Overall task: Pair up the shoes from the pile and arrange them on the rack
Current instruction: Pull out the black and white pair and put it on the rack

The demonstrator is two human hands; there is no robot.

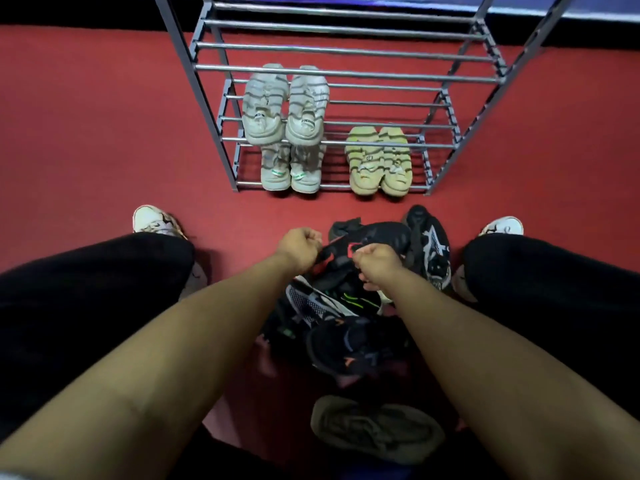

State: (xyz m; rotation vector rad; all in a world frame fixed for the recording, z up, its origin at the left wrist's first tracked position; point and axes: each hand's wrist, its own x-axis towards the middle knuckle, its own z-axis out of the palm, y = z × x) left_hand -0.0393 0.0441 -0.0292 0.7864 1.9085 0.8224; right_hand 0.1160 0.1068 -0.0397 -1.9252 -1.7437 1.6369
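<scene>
A grey metal shoe rack [207, 98] stands ahead on the red floor. It holds a white pair [285, 105] on a middle shelf, a grey-white pair [291, 171] below it and a yellow-green pair [379, 161] at the lower right. Between my legs lies a pile of dark shoes [349, 306]. My left hand [299, 249] and my right hand [375, 263] both have curled fingers gripping a black shoe with red marks [341, 252] at the top of the pile. Behind it lies a black and white shoe [431, 244].
My knees in black trousers flank the pile, and my own white shoes [156, 221] [504, 228] stand on either side. An olive shoe [375, 427] lies nearest me, a black shoe with orange marks [349, 348] lies mid-pile. The rack's upper shelves hold nothing.
</scene>
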